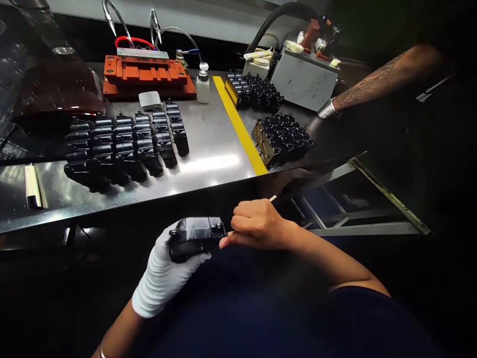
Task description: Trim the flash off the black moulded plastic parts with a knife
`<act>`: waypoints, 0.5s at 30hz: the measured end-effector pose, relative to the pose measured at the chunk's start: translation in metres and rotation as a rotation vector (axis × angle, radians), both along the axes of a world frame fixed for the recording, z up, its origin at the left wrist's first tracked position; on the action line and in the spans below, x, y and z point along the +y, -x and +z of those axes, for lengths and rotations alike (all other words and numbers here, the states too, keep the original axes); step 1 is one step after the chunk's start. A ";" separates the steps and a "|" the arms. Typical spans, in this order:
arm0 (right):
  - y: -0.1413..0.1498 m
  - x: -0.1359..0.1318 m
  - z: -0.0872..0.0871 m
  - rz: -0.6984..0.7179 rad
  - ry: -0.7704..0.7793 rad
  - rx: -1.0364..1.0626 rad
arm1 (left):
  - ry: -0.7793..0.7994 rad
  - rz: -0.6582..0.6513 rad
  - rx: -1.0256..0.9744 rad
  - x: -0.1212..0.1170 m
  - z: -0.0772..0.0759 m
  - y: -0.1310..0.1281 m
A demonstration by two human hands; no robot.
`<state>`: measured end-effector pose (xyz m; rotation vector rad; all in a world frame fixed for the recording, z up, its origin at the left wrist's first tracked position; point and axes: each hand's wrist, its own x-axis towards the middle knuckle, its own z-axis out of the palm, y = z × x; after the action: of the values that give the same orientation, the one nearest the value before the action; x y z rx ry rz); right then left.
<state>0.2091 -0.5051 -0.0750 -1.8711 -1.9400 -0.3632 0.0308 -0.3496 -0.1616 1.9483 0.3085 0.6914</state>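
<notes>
My left hand (pixel 160 278), in a white knit glove, grips a black moulded plastic part (pixel 197 229) in front of my body, just off the bench's front edge. The part has a glossy angled top face and small pegs along its sides. My bare right hand (pixel 257 223) is closed around a thin white stick (pixel 273 198); only its rear end shows above the fist. The thumb and fingertips of that hand meet the right end of the black part. Whatever tip the stick has is hidden by the fingers.
On the metal bench (pixel 208 139) stand rows of black parts (pixel 126 144) at left and more stacks (pixel 285 139) right of a yellow strip (pixel 240 127). Behind are an orange fixture (pixel 147 74), a pump bottle (pixel 203 87) and a grey box (pixel 305 74). Another person's arm (pixel 383 74) reaches in at right.
</notes>
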 end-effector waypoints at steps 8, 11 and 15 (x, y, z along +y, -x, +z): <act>0.000 0.000 -0.001 0.098 -0.035 -0.004 | 0.278 -0.155 0.202 0.001 0.014 0.000; 0.000 -0.001 -0.001 0.084 -0.012 -0.006 | 0.361 -0.160 0.276 0.001 0.021 -0.003; 0.000 -0.002 -0.004 0.113 -0.047 0.019 | 0.421 -0.132 0.340 -0.002 0.026 -0.005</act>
<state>0.2088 -0.5071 -0.0788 -1.7206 -1.9972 -0.3518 0.0359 -0.3516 -0.1355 1.6539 0.4863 0.1830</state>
